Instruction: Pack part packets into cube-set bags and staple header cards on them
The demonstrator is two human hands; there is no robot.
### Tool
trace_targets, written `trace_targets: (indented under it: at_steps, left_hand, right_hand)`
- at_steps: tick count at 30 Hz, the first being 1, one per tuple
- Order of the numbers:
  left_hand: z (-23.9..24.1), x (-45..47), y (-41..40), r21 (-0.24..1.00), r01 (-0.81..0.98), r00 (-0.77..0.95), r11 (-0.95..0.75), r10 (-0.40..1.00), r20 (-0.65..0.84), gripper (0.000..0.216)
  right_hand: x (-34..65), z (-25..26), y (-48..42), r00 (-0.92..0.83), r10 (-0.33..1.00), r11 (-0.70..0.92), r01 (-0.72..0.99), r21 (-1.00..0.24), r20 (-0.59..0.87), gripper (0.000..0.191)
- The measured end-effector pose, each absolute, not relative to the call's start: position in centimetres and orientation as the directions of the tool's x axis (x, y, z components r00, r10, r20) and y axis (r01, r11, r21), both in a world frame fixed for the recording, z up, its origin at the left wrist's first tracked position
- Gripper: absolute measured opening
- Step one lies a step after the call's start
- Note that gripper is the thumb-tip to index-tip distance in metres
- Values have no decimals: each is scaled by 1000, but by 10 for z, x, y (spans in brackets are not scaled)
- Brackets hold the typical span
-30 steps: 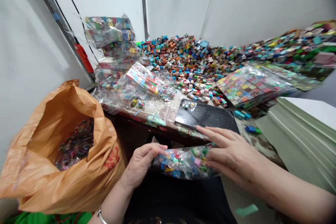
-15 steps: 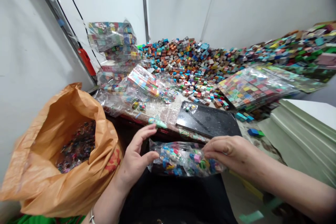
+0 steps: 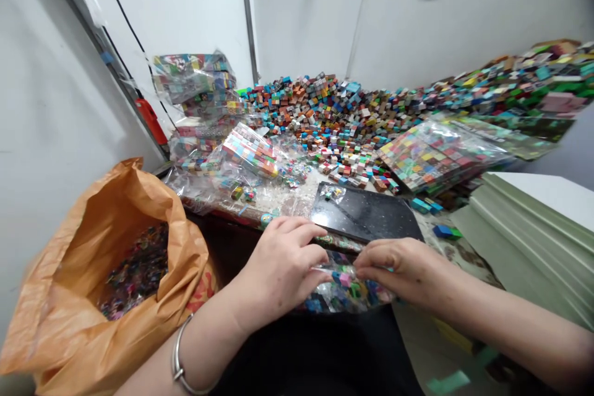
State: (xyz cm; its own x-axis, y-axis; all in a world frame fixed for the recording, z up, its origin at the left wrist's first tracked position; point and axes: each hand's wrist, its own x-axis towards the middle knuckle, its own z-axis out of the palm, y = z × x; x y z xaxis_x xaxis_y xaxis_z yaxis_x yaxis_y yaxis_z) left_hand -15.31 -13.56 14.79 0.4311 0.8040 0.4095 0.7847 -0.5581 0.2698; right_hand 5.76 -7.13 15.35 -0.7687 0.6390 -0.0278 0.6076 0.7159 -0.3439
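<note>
A clear plastic bag of small coloured pieces (image 3: 349, 292) rests on my lap, just below the table's front edge. My left hand (image 3: 283, 266) lies over its left half with the fingers curled down onto the plastic. My right hand (image 3: 399, 269) pinches the bag's top edge from the right. The two hands almost meet over the bag, and most of it is hidden beneath them.
An open orange sack (image 3: 106, 272) holding small coloured bits stands at my left. A black slab (image 3: 371, 216) lies at the table's front edge. Behind it sit packed clear bags of cubes (image 3: 431, 154), a big heap of loose coloured cubes (image 3: 334, 111), and green boards (image 3: 533, 229) at right.
My left hand has moved right from the bag's left end and come down on top of it. My right hand has gone from flat fingers to a pinch on the bag.
</note>
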Motion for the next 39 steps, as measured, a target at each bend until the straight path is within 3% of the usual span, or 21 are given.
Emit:
trace_targets:
  at_steps: [8, 16, 24, 30, 39]
  left_hand:
    - [147, -149, -131, 273, 849, 372, -452, 879, 299, 14]
    - [150, -148, -127, 137, 892, 384, -431, 882, 273, 14]
    - [146, -148, -122, 176, 875, 394, -450, 875, 280, 14]
    - [147, -148, -114, 149, 862, 439, -484, 860, 259, 14]
    - [144, -150, -102, 134, 891, 407, -433, 894, 188, 15]
  right_hand:
    - [61, 151, -71, -754, 657, 712, 620, -329, -2, 21]
    - [65, 152, -68, -767, 638, 737, 583, -341, 67, 23]
    - [65, 150, -68, -800, 595, 766, 531, -363, 85, 24]
    - [54, 148, -55, -804, 594, 772, 575, -270, -15, 21]
    - [44, 148, -31, -796, 594, 715, 589, -376, -118, 19]
